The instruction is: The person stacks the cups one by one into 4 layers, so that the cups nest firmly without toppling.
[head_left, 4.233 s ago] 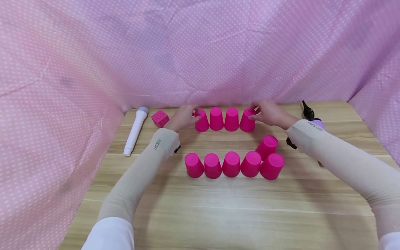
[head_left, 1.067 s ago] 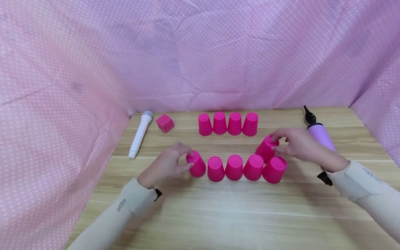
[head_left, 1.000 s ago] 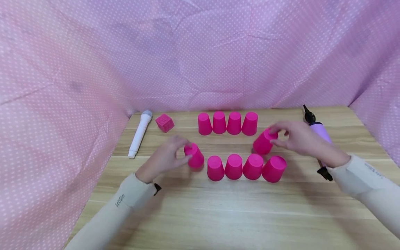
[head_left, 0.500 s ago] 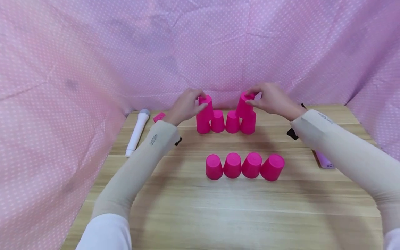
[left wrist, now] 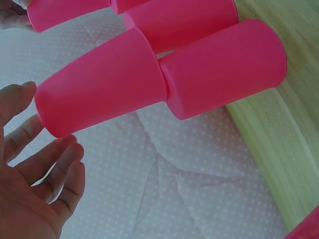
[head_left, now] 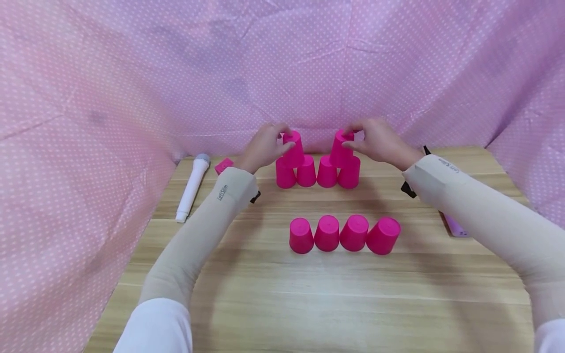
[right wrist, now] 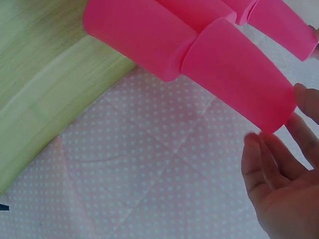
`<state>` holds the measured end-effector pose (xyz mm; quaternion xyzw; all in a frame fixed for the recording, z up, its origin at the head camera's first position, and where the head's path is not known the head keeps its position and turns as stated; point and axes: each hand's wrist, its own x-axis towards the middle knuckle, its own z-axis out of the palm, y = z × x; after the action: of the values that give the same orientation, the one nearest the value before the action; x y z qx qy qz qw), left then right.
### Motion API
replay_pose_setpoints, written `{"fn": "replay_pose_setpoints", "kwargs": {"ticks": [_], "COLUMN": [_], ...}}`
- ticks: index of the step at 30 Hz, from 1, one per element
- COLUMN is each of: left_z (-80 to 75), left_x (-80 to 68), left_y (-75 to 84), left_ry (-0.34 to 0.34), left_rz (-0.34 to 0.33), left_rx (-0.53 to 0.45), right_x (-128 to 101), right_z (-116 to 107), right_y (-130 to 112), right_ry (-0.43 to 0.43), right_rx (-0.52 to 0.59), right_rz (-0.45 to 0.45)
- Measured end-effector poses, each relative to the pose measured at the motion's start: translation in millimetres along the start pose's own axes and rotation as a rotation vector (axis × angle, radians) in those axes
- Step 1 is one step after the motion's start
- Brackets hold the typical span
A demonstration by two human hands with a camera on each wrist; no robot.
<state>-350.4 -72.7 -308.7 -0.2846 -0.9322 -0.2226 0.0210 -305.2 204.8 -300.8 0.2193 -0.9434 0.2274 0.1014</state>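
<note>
- At the far left of the wooden table I see a white toy microphone lying flat, and just beside it a pink cube, partly hidden by the left arm.
- My left hand is at the upper left cup, an upside-down, bright pink, smooth plastic cup. In the left wrist view the fingers are almost straight, and only the fingertips are at the closed base of this cup; the grip is wide and loose.
- This cup stands on the back row of four pink cups, over its two left cups, near the dotted pink cloth.
- The upper right cup looks the same and stands over the two right cups of that row.
- My right hand is at it. The right wrist view shows relaxed fingers by the base of the cup, not closed around it.
- Nearer to me, a front row of four pink cups stands upside down; its rightmost cup leans a little. All cups have the mouth down, so I cannot tell what is inside.
- At the right, a purple pump is mostly hidden by the right sleeve.
</note>
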Motion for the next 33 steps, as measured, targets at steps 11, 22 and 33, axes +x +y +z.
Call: {"fn": "replay_pose_setpoints", "kwargs": {"ticks": [11,22,33], "left_z": [-5.2,38.7,54.9], "left_x": [-51.8,-139.0,-149.9], "left_y": [11.5,40.5,34.8], "left_ry": [0.167,-0.206,-0.205], "left_rz": [0.295,0.505,0.443], "left_rx": [0.054,0.084,0.029], "right_x": [-53.1,-118.0,-120.6], "right_z": [-6.4,47.5,62.9], "right_y": [-15.9,-62.5,-69.7], "right_ry": [0.105,-0.240,-0.271], "right_rx": [-0.002,0.012,-0.012], "right_rz": [-0.244,-0.380,-0.334]}}
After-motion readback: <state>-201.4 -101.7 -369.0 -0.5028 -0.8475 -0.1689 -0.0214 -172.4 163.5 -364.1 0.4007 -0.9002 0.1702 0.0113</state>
